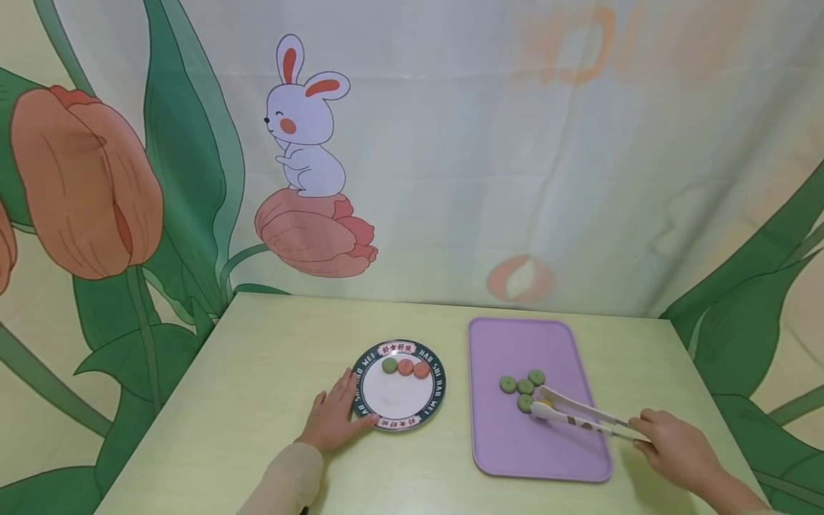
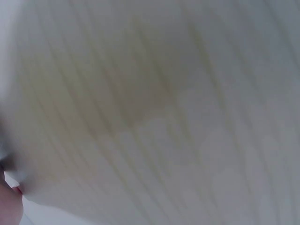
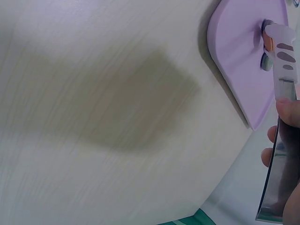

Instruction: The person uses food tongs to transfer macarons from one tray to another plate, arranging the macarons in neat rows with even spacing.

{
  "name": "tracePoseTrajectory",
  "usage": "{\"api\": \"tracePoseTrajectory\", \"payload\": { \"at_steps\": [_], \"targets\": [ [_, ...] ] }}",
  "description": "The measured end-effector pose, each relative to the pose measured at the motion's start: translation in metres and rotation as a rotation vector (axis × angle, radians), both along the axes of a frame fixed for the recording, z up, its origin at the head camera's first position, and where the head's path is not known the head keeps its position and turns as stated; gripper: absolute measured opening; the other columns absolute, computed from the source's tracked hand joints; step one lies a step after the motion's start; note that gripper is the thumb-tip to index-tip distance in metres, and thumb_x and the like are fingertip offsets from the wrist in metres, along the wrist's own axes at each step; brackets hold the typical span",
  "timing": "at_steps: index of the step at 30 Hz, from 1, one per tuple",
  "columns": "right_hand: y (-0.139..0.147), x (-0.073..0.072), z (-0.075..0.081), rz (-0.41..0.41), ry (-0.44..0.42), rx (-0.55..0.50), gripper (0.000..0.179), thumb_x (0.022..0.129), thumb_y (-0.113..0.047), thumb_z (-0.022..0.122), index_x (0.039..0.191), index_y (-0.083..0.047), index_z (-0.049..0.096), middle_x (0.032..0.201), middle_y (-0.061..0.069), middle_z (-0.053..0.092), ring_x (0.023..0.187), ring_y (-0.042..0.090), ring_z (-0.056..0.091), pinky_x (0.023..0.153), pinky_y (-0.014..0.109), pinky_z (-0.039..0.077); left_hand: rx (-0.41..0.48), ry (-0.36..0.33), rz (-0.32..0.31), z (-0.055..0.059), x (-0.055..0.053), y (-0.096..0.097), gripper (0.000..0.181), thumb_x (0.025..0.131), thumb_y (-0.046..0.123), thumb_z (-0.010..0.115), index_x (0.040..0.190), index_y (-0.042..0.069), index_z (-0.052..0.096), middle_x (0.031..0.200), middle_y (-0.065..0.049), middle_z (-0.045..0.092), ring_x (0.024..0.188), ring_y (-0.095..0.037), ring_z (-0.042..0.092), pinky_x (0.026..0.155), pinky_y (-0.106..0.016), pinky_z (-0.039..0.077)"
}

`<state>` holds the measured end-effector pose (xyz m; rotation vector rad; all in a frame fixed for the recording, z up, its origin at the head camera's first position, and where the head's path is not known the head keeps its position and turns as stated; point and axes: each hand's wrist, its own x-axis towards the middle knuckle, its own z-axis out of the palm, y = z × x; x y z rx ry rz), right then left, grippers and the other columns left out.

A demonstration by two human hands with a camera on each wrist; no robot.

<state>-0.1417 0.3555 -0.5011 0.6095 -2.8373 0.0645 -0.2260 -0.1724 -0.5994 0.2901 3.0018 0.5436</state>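
My right hand (image 1: 679, 447) grips a pair of white-tipped metal tongs (image 1: 573, 420) with brown spots, reaching over a purple tray (image 1: 515, 450). Between the tong tips sits a small yellow-orange disc (image 3: 268, 43), mostly covered by them in the head view. Several green discs (image 1: 508, 385) lie grouped on the tray beside the tips. My left hand (image 1: 335, 420) rests at the left rim of a round plate (image 1: 398, 408), fingers extended and thumb along its lower edge. On the plate, a green disc (image 1: 389, 365) and two pink discs (image 1: 405, 367) form a row.
Both plate and tray stand on a pale wood-grained table (image 1: 257, 400), the tray to the plate's right. Behind the table's far edge hangs a cloth backdrop (image 1: 438, 179) printed with a rabbit and tulips.
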Motion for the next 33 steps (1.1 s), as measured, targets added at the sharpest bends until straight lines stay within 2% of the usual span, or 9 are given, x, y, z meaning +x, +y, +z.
{"api": "tracePoseTrajectory", "payload": {
  "at_steps": [12, 26, 33],
  "targets": [
    [-0.003, -0.004, 0.007, 0.000, 0.038, -0.011, 0.026, 0.060, -0.016, 0.077, 0.083, -0.015, 0.065, 0.071, -0.010, 0.050, 0.059, 0.002, 0.041, 0.045, 0.018, 0.031, -0.001, 0.008, -0.003, 0.001, -0.001, 0.000, 0.096, 0.074, 0.070, 0.043, 0.142, 0.009, 0.014, 0.149, -0.007, 0.012, 0.136, -0.026, 0.018, 0.106, -0.054, 0.016],
    [-0.013, -0.010, 0.010, 0.060, 0.115, -0.027, 0.028, 0.056, -0.013, 0.079, 0.080, -0.016, 0.064, 0.070, -0.011, 0.050, 0.060, 0.002, 0.043, 0.045, 0.018, 0.034, 0.004, 0.007, -0.002, 0.005, 0.002, 0.001, 0.095, 0.074, 0.068, 0.046, 0.142, 0.009, 0.017, 0.149, -0.008, 0.013, 0.135, -0.027, 0.020, 0.106, -0.054, 0.017],
    [-0.020, -0.016, 0.012, 0.091, 0.141, -0.031, 0.029, 0.056, -0.013, 0.079, 0.077, -0.020, 0.061, 0.069, -0.013, 0.045, 0.059, 0.001, 0.039, 0.045, 0.017, 0.032, 0.022, -0.012, -0.003, 0.001, 0.000, 0.000, 0.097, 0.074, 0.069, 0.045, 0.143, 0.010, 0.013, 0.150, -0.006, 0.009, 0.136, -0.026, 0.016, 0.107, -0.053, 0.014]
  ]
}}
